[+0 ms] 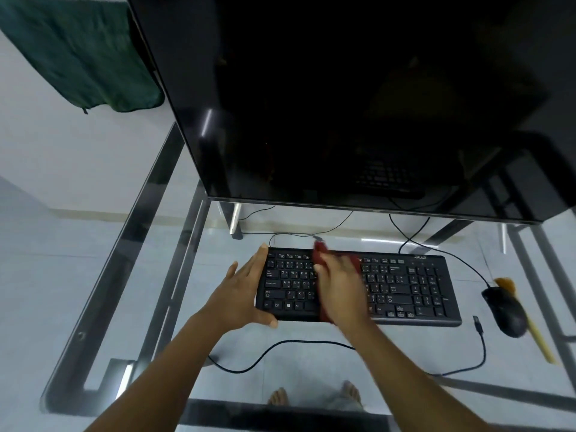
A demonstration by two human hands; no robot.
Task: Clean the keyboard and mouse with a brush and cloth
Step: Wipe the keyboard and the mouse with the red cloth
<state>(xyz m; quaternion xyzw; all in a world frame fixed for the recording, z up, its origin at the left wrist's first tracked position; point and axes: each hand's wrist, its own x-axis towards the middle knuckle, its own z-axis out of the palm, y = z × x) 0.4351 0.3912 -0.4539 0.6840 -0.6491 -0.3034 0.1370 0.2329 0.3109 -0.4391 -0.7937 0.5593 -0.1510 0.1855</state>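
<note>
Red cloth (321,260) under the right hand (339,291) sweeps the middle of the keyboard (405,285) on the glass worktop (93,275): the wiping step, seemingly. The left hand (240,294), fingers spread flat, braces the keyboard's left edge. The right grip is pressed onto the cloth (blurred). Next likely comes the mouse (505,310), at the right, touching the brush (539,338).

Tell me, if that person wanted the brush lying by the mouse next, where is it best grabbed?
Probably by the bare near end of the brush handle, coming from above on its right. The bristle end and the middle lie tucked against and behind the mouse, while the pale handle sticks out free toward the person on the glass desk, leaving the fingers room to close.
</note>
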